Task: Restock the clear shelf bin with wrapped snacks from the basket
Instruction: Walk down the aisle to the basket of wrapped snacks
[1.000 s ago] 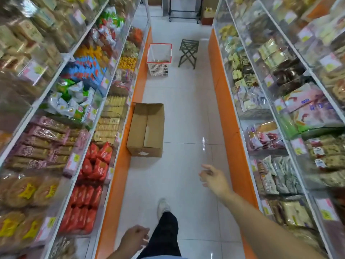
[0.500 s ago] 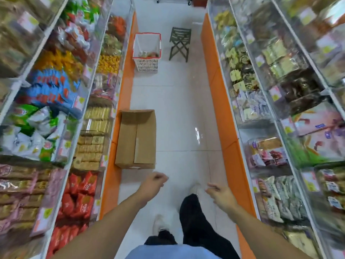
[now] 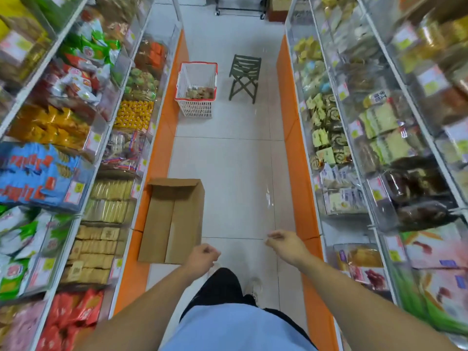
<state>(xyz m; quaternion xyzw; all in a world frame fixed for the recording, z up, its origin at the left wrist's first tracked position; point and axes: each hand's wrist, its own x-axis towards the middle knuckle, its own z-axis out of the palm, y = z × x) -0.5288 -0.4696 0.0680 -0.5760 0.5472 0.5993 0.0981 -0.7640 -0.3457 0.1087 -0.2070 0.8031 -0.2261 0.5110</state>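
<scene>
A white plastic basket (image 3: 196, 107) with a red rim stands on the aisle floor far ahead, by the left shelving. Some brownish wrapped snacks (image 3: 200, 92) lie in its bottom. Clear shelf bins (image 3: 126, 153) full of packaged snacks line both sides of the aisle. My left hand (image 3: 202, 258) hangs low in front of me with loosely curled fingers and holds nothing. My right hand (image 3: 287, 243) is out to the right at about the same height, fingers relaxed, also holding nothing. Both hands are far short of the basket.
An open cardboard box (image 3: 172, 219) with nothing in it lies on the floor against the left shelf base, just ahead of my left hand. A dark green folding stool (image 3: 244, 76) stands right of the basket. A wheeled rack (image 3: 239, 8) is at the aisle's far end.
I have walked forward along the aisle; the box and basket are closer. My left hand has swung up from low beside my leg, and both hands now hang in front of me.
</scene>
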